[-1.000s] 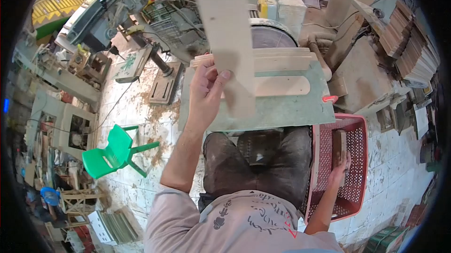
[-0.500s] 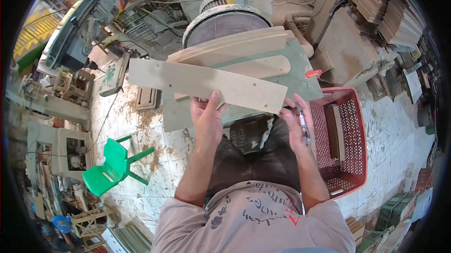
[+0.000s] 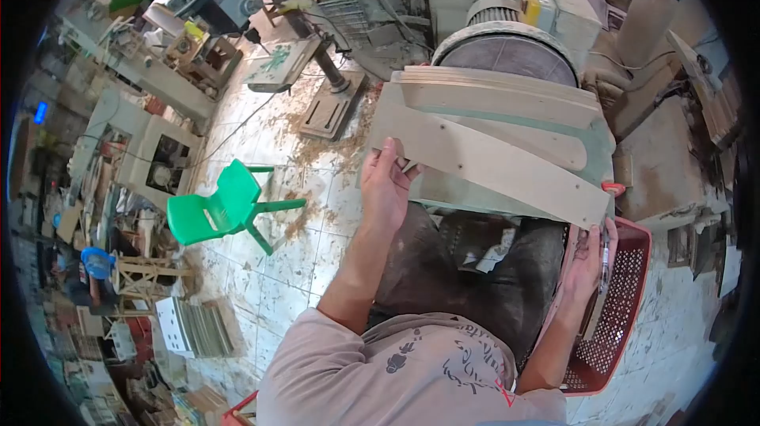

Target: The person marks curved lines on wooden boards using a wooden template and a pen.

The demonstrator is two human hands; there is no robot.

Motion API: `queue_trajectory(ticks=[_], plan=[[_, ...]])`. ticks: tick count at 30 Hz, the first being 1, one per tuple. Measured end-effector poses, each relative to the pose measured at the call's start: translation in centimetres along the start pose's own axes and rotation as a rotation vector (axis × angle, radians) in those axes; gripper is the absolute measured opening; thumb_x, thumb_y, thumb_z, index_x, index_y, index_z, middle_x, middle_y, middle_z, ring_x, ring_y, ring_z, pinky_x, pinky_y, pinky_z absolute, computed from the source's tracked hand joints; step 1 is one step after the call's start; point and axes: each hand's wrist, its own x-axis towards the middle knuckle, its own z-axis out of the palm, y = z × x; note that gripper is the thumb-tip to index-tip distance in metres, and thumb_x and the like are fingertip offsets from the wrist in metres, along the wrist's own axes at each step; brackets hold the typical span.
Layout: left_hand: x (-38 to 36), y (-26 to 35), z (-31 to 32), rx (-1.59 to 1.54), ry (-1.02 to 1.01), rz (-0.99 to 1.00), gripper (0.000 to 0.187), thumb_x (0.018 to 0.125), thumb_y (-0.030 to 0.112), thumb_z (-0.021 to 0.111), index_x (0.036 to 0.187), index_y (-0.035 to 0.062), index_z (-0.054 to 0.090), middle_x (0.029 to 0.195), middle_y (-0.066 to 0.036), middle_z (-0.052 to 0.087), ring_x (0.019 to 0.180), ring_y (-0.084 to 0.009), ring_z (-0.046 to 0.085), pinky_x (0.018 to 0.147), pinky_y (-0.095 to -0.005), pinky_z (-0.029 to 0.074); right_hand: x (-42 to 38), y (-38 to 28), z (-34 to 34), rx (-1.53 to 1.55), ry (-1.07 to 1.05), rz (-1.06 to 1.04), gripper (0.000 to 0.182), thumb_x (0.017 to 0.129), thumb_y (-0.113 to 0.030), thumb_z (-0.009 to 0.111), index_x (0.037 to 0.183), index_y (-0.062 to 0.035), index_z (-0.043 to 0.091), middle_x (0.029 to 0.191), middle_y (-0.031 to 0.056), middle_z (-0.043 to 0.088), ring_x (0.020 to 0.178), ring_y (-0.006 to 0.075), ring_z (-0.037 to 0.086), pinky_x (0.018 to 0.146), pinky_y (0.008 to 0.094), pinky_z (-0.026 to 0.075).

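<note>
A long pale wooden board (image 3: 507,173) with several small holes lies slanted across the front of me, its right end lower. My left hand (image 3: 386,188) is closed on its left part, thumb on top and fingers curled at the edge. At the lower right corner, my right hand (image 3: 583,264) grips the board's end and also keeps a pen (image 3: 606,258) between its fingers. Behind the board, a stack of similar boards (image 3: 499,95) and one board with a rounded end (image 3: 554,147) rest on a greenish worktable (image 3: 447,192).
A large disc sander (image 3: 507,58) stands behind the worktable. To my right is a red perforated crate (image 3: 616,339) on the floor. A green plastic chair (image 3: 222,208) and a drill press base (image 3: 336,109) stand to the left, with sawdust on the tiles.
My view has turned left, so the scene sits further right. The board's left end has come down close to the worktable, and my left hand has shifted toward that end.
</note>
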Motion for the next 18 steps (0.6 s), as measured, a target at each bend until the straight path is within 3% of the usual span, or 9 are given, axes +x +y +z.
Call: queue_trajectory(ticks=[2, 5, 9, 13, 14, 15, 17, 18], plan=[[-0.4, 1.2, 2.0, 0.19, 0.246, 0.069, 0.018, 0.098, 0.017, 0.052, 0.114, 0.0069, 0.053, 0.103, -0.007, 0.064, 0.09, -0.0157, 0.065, 0.08, -0.0383, 0.058, 0.0, -0.4, -0.1, -0.089, 0.018, -0.027, 0.032, 0.092, -0.003, 0.06, 0.123, -0.0038, 0.05, 0.113, 0.0074, 0.058, 0.099, 0.0148, 0.059, 0.087, 0.0274, 0.05], [-0.8, 1.9, 1.8, 0.435, 0.384, 0.098, 0.024, 0.098, 0.016, 0.052, 0.12, 0.0056, 0.051, 0.104, -0.008, 0.064, 0.089, -0.0149, 0.066, 0.074, -0.0335, 0.059, 0.5, -0.2, 0.3, -0.144, -0.047, -0.068, 0.031, 0.091, -0.003, 0.061, 0.12, -0.0021, 0.049, 0.112, 0.0079, 0.059, 0.099, 0.014, 0.058, 0.086, 0.0295, 0.05], [-1.8, 3.7, -2.7, 0.774, 0.316, -0.112, 0.026, 0.097, 0.016, 0.054, 0.119, 0.0021, 0.055, 0.107, -0.009, 0.065, 0.086, -0.0147, 0.067, 0.071, -0.0284, 0.058, 0.8, -1.2, 1.0, -0.512, -0.068, -0.117, 0.024, 0.091, -0.007, 0.063, 0.112, 0.0001, 0.055, 0.102, 0.0073, 0.061, 0.09, 0.0124, 0.059, 0.08, 0.0265, 0.049], [-2.4, 4.2, -3.5, 1.012, 0.276, -0.223, 0.028, 0.095, 0.016, 0.059, 0.117, -0.0014, 0.059, 0.097, -0.007, 0.065, 0.072, -0.0117, 0.064, 0.056, -0.0242, 0.053, 1.5, -2.2, 1.7, -0.948, -0.158, -0.247, 0.019, 0.091, -0.011, 0.064, 0.106, 0.0012, 0.061, 0.09, 0.0052, 0.064, 0.075, 0.0103, 0.058, 0.071, 0.0264, 0.048], [-2.3, 4.3, -3.9, 1.028, 0.263, -0.241, 0.029, 0.093, 0.016, 0.061, 0.116, -0.0012, 0.061, 0.095, -0.006, 0.065, 0.07, -0.0098, 0.062, 0.05, -0.0225, 0.049, 1.4, -2.7, 2.1, -0.963, -0.172, -0.191, 0.02, 0.09, -0.012, 0.065, 0.107, -0.0017, 0.062, 0.087, 0.008, 0.065, 0.069, 0.0132, 0.056, 0.069, 0.0278, 0.048], [-2.2, 4.5, -3.6, 1.017, 0.24, -0.25, 0.029, 0.093, 0.016, 0.061, 0.116, -0.0012, 0.061, 0.095, -0.006, 0.065, 0.07, -0.0098, 0.062, 0.05, -0.0225, 0.049, 1.6, -2.6, 2.2, -0.975, -0.149, -0.198, 0.02, 0.09, -0.012, 0.065, 0.107, -0.0017, 0.062, 0.087, 0.008, 0.065, 0.069, 0.0132, 0.056, 0.069, 0.0278, 0.048], [-1.9, 4.7, -2.9, 1.288, 0.265, -0.27, 0.026, 0.092, 0.017, 0.062, 0.111, -0.0007, 0.065, 0.092, -0.008, 0.064, 0.066, -0.0143, 0.06, 0.054, -0.025, 0.049, 2.5, -2.3, 1.8, -1.178, -0.243, -0.313, 0.022, 0.087, -0.011, 0.068, 0.108, -0.0051, 0.063, 0.083, 0.0123, 0.063, 0.064, 0.0177, 0.054, 0.066, 0.0309, 0.048], [-1.6, 4.8, -4.3, 1.413, 0.164, -0.135, 0.027, 0.091, 0.018, 0.062, 0.11, -0.0008, 0.065, 0.092, -0.01, 0.064, 0.07, -0.017, 0.061, 0.06, -0.0274, 0.049, 2.3, -3.2, 2.7, -1.28, -0.22, -0.249, 0.023, 0.086, -0.011, 0.068, 0.108, -0.0062, 0.063, 0.083, 0.0146, 0.062, 0.065, 0.0208, 0.055, 0.066, 0.0328, 0.048]])
